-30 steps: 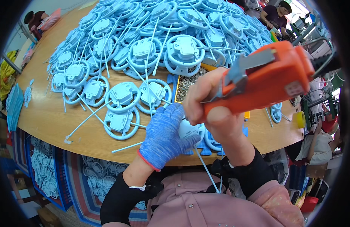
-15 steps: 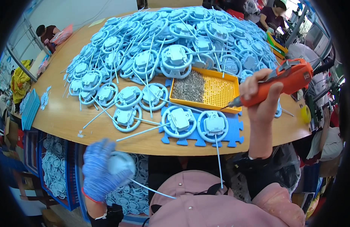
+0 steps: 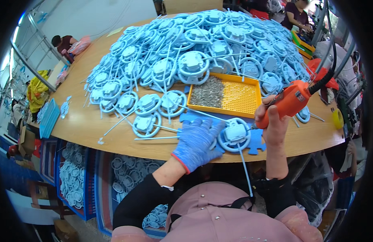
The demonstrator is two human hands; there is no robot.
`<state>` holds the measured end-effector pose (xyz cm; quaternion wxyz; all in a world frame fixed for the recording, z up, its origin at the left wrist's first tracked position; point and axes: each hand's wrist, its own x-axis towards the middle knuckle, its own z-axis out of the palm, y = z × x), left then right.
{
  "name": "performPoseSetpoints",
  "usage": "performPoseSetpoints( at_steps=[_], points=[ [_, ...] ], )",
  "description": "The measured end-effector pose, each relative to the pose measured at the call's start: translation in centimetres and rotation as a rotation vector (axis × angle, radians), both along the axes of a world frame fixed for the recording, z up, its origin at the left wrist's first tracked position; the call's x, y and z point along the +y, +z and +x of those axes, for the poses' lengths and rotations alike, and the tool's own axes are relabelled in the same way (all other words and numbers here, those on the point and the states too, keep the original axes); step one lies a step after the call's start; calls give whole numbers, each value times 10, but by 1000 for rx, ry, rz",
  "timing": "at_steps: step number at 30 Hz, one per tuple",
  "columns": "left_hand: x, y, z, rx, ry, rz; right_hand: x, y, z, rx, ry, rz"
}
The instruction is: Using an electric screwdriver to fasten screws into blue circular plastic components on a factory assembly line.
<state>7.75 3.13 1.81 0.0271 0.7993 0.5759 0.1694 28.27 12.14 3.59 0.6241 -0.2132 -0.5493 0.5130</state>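
Note:
My left hand (image 3: pixel 196 141), in a blue knitted glove, lies over a light blue toy steering wheel on the mat. Its fingers are stretched out and apart, hiding most of that wheel. Just to the right sits another light blue steering wheel (image 3: pixel 236 132), with a boxy hub and a thin rod that hangs over the table edge. My bare right hand (image 3: pixel 271 121) is closed around an orange electric screwdriver (image 3: pixel 290 103). Its tip is low, at the right side of this second wheel; whether it touches cannot be made out. Under both wheels is a blue foam mat (image 3: pixel 257 141).
A yellow tray (image 3: pixel 243 94) holding many small metal screws stands behind the mat. Beyond it rises a large heap of blue wheels (image 3: pixel 218 38). Crates (image 3: pixel 91 177) of similar parts stand below the table at left. A yellow tape roll (image 3: pixel 337 119) lies at right. Other people sit farther off.
My left hand has let go of the blue wheel it held over the crate and moved up and right onto the mat. The screwdriver in my right hand has come down toward the right-hand wheel.

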Motion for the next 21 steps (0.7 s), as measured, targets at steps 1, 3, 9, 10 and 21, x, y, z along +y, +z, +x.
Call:
performPoseSetpoints(
  at_steps=[1,3,9,10,21],
  points=[
    [1,3,6,5,9,-4,-1,1,0,-46,-25,3],
    [1,5,21,7,-107,109,-6,-1,-5,-63,-20,2],
    [-18,-1,12,150,-42,20,-21,-11,-29,33,85,-47],
    [-36,-2,6,128,24,45,-34,-11,-39,67,158,-117],
    [-142,18,-64,83,433,177,-48,28,-98,132,372,-25]
  ],
)
